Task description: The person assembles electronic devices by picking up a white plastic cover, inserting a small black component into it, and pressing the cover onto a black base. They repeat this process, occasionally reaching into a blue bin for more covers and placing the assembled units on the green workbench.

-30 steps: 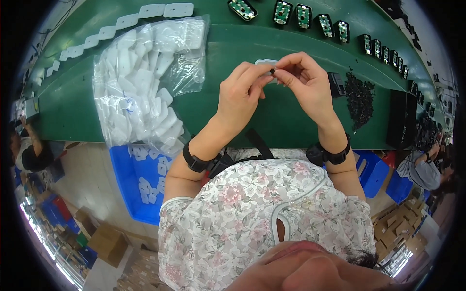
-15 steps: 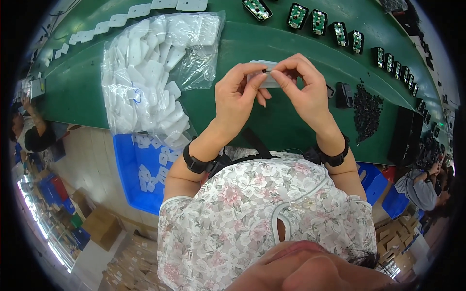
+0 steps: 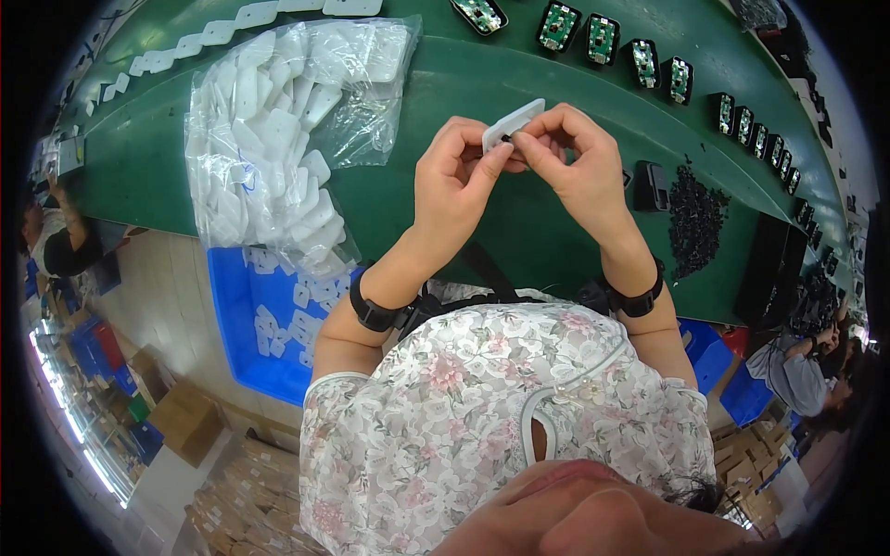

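Evidently, work on one white plate (image 3: 519, 118) is only partway: it tilts above the green table (image 3: 130, 195) in the upper middle of the frame, a small black part (image 3: 505, 138) at its near side. The left hand (image 3: 454, 176) has its fingers pinched on the plate; the right hand (image 3: 584, 167) has its fingers drawn narrow beside it, but whether on plate or part I cannot tell, nor whether the part is seated. A row of plates (image 3: 218, 33) lies set out at upper left. Seemingly unworked are the plates in the clear bag (image 3: 269, 139) and the black heap (image 3: 695, 222) at right; the shells (image 3: 603, 39) at upper right show uncovered circuit boards.
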Available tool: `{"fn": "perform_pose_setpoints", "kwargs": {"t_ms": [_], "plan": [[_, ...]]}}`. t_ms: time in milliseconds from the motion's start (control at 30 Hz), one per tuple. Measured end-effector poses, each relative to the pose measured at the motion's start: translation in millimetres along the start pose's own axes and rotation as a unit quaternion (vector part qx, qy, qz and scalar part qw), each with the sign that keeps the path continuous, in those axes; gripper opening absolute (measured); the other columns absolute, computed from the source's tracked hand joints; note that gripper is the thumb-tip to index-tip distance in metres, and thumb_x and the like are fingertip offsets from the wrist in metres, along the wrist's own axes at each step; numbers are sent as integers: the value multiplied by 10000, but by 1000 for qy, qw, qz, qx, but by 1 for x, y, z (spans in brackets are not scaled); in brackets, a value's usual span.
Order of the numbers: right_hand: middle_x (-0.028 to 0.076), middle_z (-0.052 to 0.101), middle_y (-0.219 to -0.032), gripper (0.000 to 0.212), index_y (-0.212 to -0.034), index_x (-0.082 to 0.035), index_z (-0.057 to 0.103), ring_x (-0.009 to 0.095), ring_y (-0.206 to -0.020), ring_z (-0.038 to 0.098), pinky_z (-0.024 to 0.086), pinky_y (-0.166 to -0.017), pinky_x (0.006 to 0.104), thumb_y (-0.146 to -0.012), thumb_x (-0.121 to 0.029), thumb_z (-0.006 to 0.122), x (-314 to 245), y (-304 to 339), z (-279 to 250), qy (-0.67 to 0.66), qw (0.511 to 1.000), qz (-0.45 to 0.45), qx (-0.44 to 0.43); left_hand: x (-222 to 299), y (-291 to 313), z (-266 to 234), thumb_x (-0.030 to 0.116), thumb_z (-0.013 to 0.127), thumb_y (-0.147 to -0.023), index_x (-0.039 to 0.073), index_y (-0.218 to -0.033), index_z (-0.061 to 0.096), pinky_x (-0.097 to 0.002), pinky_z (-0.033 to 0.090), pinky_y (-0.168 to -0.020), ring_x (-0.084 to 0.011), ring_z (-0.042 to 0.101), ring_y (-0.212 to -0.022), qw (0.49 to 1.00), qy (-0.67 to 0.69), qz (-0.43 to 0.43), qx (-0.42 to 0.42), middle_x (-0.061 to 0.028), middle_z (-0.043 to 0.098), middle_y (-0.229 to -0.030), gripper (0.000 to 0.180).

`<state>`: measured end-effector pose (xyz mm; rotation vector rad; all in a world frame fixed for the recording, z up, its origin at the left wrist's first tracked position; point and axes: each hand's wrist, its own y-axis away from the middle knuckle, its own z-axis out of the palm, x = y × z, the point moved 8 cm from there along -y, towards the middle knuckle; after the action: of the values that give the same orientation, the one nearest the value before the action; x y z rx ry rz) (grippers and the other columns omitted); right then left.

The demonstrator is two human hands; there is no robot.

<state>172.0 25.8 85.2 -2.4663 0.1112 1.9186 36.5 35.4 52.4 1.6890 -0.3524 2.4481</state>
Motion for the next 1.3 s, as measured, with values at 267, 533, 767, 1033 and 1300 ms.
{"fn": "perform_pose_setpoints", "kwargs": {"t_ms": [267, 533, 767, 1033, 1300], "plan": [[-27, 548, -853, 168, -902, -32, 620, 41, -691, 437, 346, -583, 182, -805, -117, 728, -2, 3, -5, 65, 992, -87, 66, -1, 0, -7, 8, 564, -918, -34, -922, 545, -241, 535, -670, -144, 653, -747, 999, 18, -38, 12, -79, 582, -889, 47], [-27, 533, -818, 224, -886, -47, 594, 45, -695, 429, 336, -576, 191, -766, -132, 763, 9, -10, 3, 115, 990, -9, -80, -3, 3, -9, 15, 570, -916, -35, -926, 551, -233, 530, -641, -141, 651, -730, 997, 1, -70, -8, -67, 582, -863, 55], [-21, 539, -771, 250, -892, -35, 579, 51, -696, 459, 378, -594, 211, -767, -151, 762, 30, -29, 20, 96, 984, 72, -130, -9, 0, -32, 39, 469, -964, -53, -1043, 530, -251, 525, -646, -151, 640, -707, 992, 21, -124, -11, -106, 623, -899, 135], [138, 632, -862, 315, -979, -4, 601, 285, -819, 630, 514, -686, 361, -794, -242, 695, -41, -147, 38, 433, 848, -288, 100, -6, -27, -59, 30, 518, -872, 100, -1008, 594, -409, 492, -635, -337, 603, -714, 871, -491, -13, 18, -127, 594, -861, 172], [208, 624, -883, 341, -1040, -3, 558, 369, -856, 613, 499, -781, 406, -790, -190, 697, -18, -145, 26, 243, 924, -289, 49, 13, -17, -35, 137, 701, -749, 94, -1135, 566, -405, 476, -723, -309, 552, -911, 768, -633, 98, 24, -120, 484, -982, 412]]}}
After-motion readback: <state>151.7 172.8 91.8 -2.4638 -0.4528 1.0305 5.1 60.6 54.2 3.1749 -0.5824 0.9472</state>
